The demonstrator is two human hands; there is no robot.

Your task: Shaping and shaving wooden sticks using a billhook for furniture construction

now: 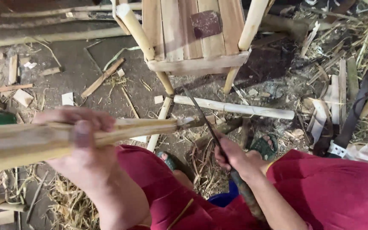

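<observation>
My left hand grips a bundle of long pale wooden strips that runs from the left edge towards the middle. My right hand is closed around the handle of a long thin knife. The blade points up and away, and it meets the far tip of the strips. Both hands are above my knees, which are in dark red cloth. My feet in green sandals rest on the ground below.
A small wooden stool with pale round legs stands just ahead. A peeled round stick lies behind the knife. Wood offcuts, shavings and straw litter the dirt floor. A dark sheathed blade lies at right.
</observation>
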